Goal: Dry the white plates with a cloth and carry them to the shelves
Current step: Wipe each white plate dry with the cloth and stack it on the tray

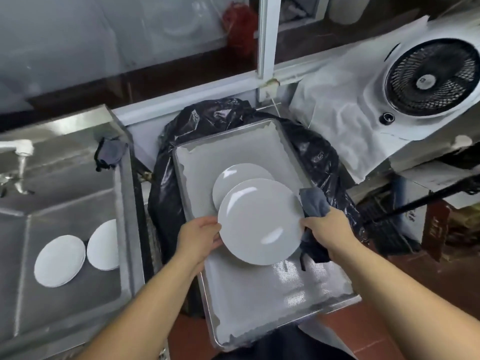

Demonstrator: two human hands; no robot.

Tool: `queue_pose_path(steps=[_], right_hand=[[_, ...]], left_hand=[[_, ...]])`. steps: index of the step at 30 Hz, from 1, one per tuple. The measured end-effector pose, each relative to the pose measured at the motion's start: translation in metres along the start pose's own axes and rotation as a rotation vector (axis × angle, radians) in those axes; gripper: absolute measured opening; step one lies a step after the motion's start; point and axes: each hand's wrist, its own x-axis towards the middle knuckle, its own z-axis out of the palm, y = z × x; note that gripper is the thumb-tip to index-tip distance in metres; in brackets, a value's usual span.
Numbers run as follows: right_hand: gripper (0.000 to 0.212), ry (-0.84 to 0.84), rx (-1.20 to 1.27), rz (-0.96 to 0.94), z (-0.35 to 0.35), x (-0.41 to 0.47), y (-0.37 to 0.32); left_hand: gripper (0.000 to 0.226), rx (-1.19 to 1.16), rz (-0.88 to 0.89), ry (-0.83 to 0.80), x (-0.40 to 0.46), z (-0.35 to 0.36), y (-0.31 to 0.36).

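Note:
I hold a white plate (259, 222) over a metal tray (259, 302). My left hand (200, 237) grips its left rim. My right hand (327, 229) grips the right rim together with a dark grey cloth (313, 203), which hangs down below the hand. A second white plate (237, 178) lies on the tray behind the held one, partly covered by it. Two more white plates (59, 261) (102, 245) lie overlapping in the steel sink (67, 201) at left.
The tray rests on a bin lined with a black bag (213, 118). A faucet (19, 154) and a dark rag (110, 153) are at the sink. A white fan (431, 76) on a white sheet is at the right. Red tiled floor lies below.

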Motion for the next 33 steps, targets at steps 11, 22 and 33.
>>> queue_pose_path(steps=[11,22,33], right_hand=[[0.014,-0.084,-0.169,-0.021,0.049,0.093,-0.041],[0.007,-0.055,-0.329,-0.074,0.079,0.132,-0.044],[0.012,-0.085,-0.565,-0.186,0.078,0.136,-0.047]], left_hand=[[0.037,0.24,-0.015,0.228,0.076,0.017,0.025],[0.047,0.527,0.076,0.333,0.113,0.025,0.017],[0.025,0.517,0.091,0.306,0.12,0.024,0.01]])
